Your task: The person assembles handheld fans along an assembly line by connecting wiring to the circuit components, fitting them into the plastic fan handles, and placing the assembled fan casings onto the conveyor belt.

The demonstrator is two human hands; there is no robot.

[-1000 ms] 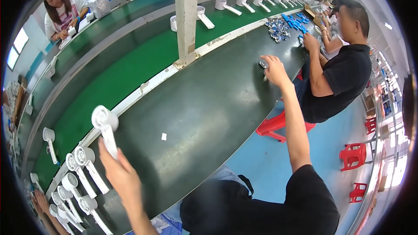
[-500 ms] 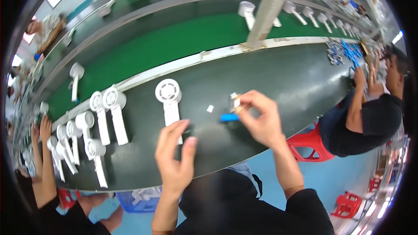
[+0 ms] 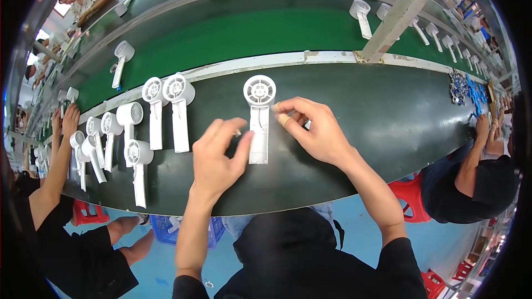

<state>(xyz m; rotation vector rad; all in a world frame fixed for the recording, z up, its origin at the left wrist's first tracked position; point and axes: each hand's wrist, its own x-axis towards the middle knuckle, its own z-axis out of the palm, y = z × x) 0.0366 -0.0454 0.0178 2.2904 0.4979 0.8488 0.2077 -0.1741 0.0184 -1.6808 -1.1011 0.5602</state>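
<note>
Since all places run off it, ref. item = 1 white handheld fan (image 3: 258,133), flat on tabletop (image 3: 377,105), grille (image 3: 259,89) up. L hand (image 3: 218,158): just left of fan, half-curled, thumb & fingers parted; sm. shiny bit (image 3: 237,133) at fingertips, gripped or not can't tell. R hand (image 3: 320,133): at fan's right edge, fingers bunched; contents hidden, can't tell. Status (judged): head assy. looks done; handle open w/ wire (image 3: 259,117) exposed, closing-up apparently outstanding. Misc.: addl. white fans (image 3: 180,127), left of fan; blue parts (image 3: 475,97), far right of fan.
</note>
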